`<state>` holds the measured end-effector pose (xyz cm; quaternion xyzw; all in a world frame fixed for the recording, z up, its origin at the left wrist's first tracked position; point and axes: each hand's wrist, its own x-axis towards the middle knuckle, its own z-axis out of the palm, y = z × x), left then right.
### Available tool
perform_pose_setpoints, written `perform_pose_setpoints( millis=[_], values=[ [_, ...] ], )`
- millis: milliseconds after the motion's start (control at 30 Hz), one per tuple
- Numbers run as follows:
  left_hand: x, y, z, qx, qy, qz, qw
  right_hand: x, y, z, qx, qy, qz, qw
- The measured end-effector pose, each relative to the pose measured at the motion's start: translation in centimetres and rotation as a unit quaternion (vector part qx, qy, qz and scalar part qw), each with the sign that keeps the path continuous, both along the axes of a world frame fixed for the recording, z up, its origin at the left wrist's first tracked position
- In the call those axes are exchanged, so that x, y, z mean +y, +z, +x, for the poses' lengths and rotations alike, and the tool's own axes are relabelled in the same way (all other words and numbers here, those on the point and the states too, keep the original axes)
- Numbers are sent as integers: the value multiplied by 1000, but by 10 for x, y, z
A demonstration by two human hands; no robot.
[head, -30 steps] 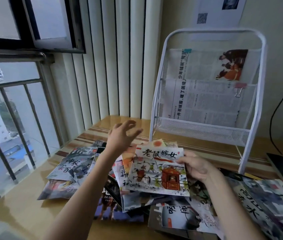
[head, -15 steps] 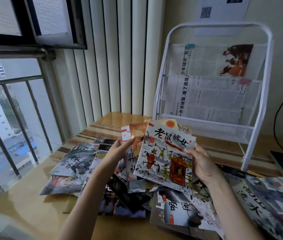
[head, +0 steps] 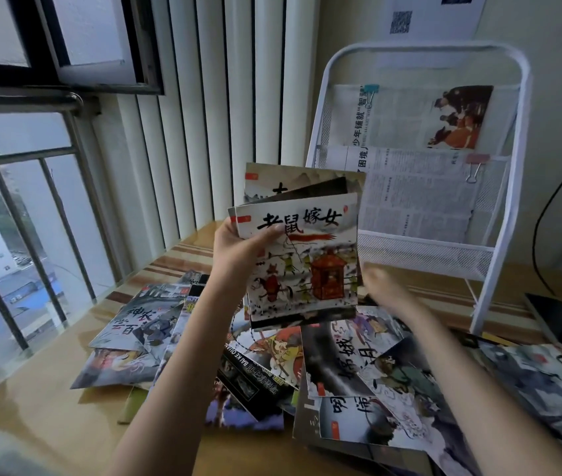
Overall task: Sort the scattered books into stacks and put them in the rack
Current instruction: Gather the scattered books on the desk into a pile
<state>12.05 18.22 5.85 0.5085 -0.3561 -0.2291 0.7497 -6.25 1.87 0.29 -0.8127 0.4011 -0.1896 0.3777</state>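
Holding a small stack of picture books (head: 301, 249) upright in front of the chest, the left hand (head: 238, 249) had its thumb across the front cover and its fingers curled behind, clamped firmly on the bundle. Half a second before, the right hand was the one carrying the front book while the left only reached in; now the bundle had passed over, and at least three covers showed fanned together, raised well clear of the counter (head: 42, 417). The right hand (head: 381, 286) had dropped away to just beside the stack's lower right corner, too blurred to tell whether its fingers were apart or curled. That looked like a handover freeing the right hand to pick again, so the first stack was growing but far from done. Plenty of loose books (head: 358, 369) lay overlapping on the counter below, some on the left near the window (head: 8, 214), more spilling off to the right. The white rack (head: 509, 214) stood behind, near the wall, its pockets showing clipped newspapers (head: 417, 201) and none of these books yet, so racking was some way off
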Motion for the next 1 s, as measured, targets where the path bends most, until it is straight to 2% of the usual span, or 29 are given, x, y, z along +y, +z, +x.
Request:
perform_pose_setpoints(
  millis=[67, 100, 300, 433, 533, 600, 667, 733, 800, 867, 1000],
  values=[
    [-2, 0, 3, -5, 6, -1, 1000, -8, -31, 6, 180, 25, -53, 982],
    [-4, -1, 3, -7, 10, -2, 1000, -7, -39, 8, 228, 32, -79, 970],
    [-19, -7, 6, 29, 40, -20, 999, 1, -36, 7, 290, 36, -119, 949],
    [-32, -6, 4, 33, 40, -29, 998, 26, -45, -10, 294, 47, -141, 944],
    [-44, 0, -5, 32, 17, -32, 999, 33, -50, -16, 308, 57, -111, 943],
    [-52, 2, -10, 18, -4, -33, 999, 29, -46, -19, 229, 41, -29, 972],
    [-58, 4, -12, -4, -36, -33, 999, 19, -35, -21, 41, -22, 72, 996],
    [-65, 4, -15, -29, -79, -36, 996, 1, -20, -26, -132, -75, 110, 982],
    [-75, 5, -22, -51, -122, -30, 991, -11, -5, -34, -247, -73, 100, 961],
    [-89, 3, -32, -79, -143, -17, 986, -18, 5, -35, -291, -77, 81, 950],
    [-109, -16, -38, -119, -139, 12, 983, -25, -4, -44, -288, -88, 36, 953]
  ],
)
